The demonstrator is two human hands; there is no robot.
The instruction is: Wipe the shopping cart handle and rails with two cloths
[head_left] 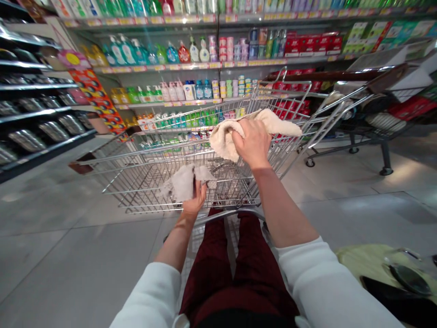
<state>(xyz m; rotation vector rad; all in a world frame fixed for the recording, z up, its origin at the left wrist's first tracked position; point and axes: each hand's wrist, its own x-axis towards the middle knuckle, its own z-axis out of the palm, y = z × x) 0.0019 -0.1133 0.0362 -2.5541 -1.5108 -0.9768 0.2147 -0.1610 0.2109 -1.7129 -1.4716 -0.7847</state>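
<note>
A metal shopping cart [136, 146] stands crosswise in front of my legs. My right hand [253, 140] is closed around a cream towelling cloth [223, 139], pressing it against the top rail of the cart's near side. Part of this cloth trails off to the right along the rail. Lower down, my left hand [195, 199] holds a greyish-white cloth [183, 182] at the basket's wire side. That cloth looks soiled with dark patches, and its folds hide part of the left fingers' grip.
Shelves of pump bottles [126, 50] and boxes run behind the cart. Another loaded cart [378, 118] stands at the right. Metal containers [54, 130] line the left shelves. Near my right side is a pale green round surface [358, 257] holding dark items.
</note>
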